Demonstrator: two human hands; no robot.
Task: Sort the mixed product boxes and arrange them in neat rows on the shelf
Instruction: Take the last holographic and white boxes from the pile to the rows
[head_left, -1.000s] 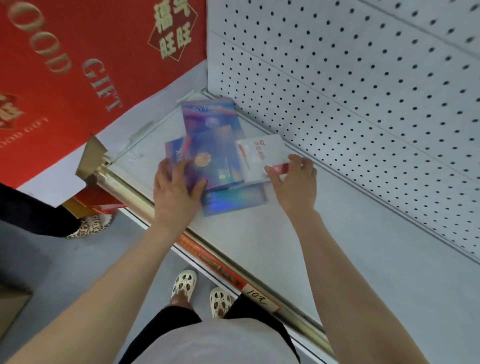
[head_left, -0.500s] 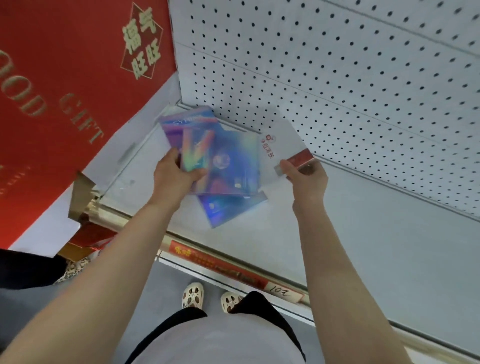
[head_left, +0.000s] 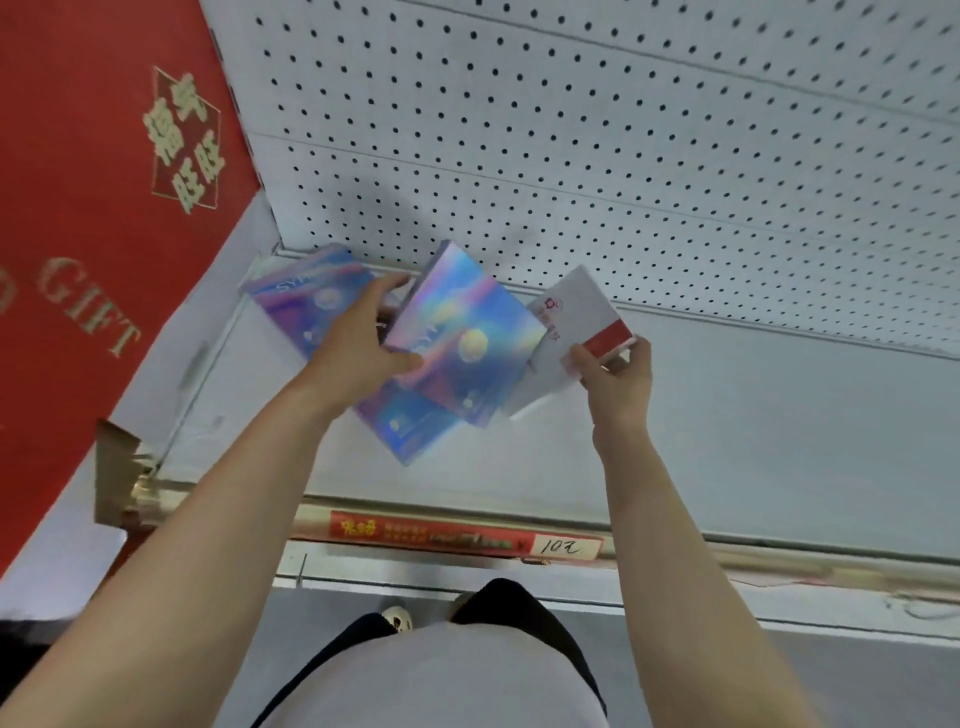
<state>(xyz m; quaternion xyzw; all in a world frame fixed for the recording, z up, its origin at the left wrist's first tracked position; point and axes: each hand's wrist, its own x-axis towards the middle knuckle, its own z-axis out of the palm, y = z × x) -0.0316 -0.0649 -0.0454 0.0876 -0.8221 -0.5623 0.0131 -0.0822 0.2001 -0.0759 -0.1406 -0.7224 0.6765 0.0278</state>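
Gripping a glossy holographic box at its lower left edge: left hand, thumb on the front face, fingers curled behind it. Flat, rectangular, shimmering in pink, blue and purple foil with a round pale motif near the middle, tilted and lifted off the shelf. Pinching a matte white box with a red band along one end: right hand, thumb and fingers clamped on the red end, at 3 o'clock from the foil box and just beside it. Small red logo and some red characters on the white face, too blurred to read.

Lying flat in the shelf's far left corner, at 10 o'clock from the left hand: second holographic box, same sheen, pale letters "SY" readable on it. Peeking out below the lifted one, at 6 o'clock: third holographic box, flat on the shelf.

Smooth pale grey shelf surface, backed by a white pegboard dotted with regular dark holes. Along the front edge, a brassy rail carrying a red price strip and a white tag handwritten "10" plus one further mark. At 9 o'clock, a red panel with gold lettering "GIFT" and gold Chinese characters in a diamond frame.
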